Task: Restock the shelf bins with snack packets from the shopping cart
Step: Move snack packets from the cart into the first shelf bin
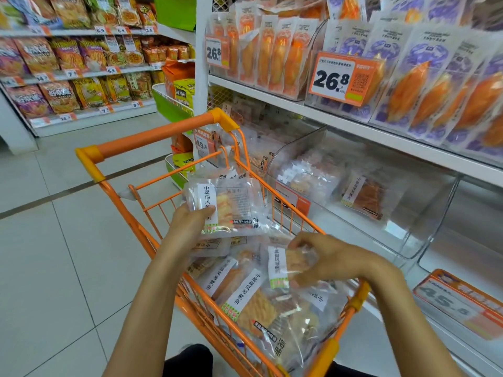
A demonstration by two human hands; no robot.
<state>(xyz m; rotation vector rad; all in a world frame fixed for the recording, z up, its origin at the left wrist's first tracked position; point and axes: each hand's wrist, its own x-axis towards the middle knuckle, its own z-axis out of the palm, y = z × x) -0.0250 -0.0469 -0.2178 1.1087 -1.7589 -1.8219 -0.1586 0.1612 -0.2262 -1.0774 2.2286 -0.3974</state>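
An orange shopping cart (152,137) stands in front of me, filled with clear snack packets (253,303) that carry white labels. My left hand (187,224) holds a stack of these packets (231,205) above the cart's far end. My right hand (326,257) grips a single packet (283,263) over the pile near the cart's right side. To the right, on the lower shelf, a clear plastic bin (408,240) holds a few similar packets (364,194).
The upper shelf (353,123) at the right carries bins of orange and purple packets with 26.8 price tags (333,77). Snack shelves line the far left aisle. A green and white end rack (171,104) stands behind the cart. Tiled floor lies to the left.
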